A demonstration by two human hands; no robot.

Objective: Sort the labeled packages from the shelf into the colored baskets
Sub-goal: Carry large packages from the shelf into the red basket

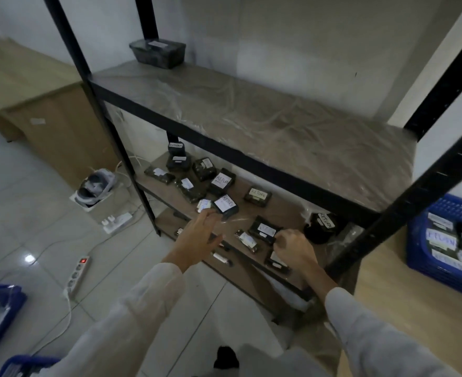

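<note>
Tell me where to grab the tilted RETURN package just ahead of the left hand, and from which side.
Take the tilted RETURN package by its two long edges, coming from above and the near side. It lies label up with its near corner raised over the shelf, so fingers can likely slip under there. The left hand, open, is closest.

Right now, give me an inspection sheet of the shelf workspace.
Surface: brown wooden middle shelf, film-wrapped grey top shelf.
Job's things: dark labelled packages scattered on the middle shelf, several marked RETURN; blue plastic basket at right holds more.
Clutter: dark lidded box on the top shelf.
Hands: left hand open, reaching; right hand closed at a package.
Cables: white power strips on the floor.
Surroundings: tiled floor, wooden cabinet.
</note>
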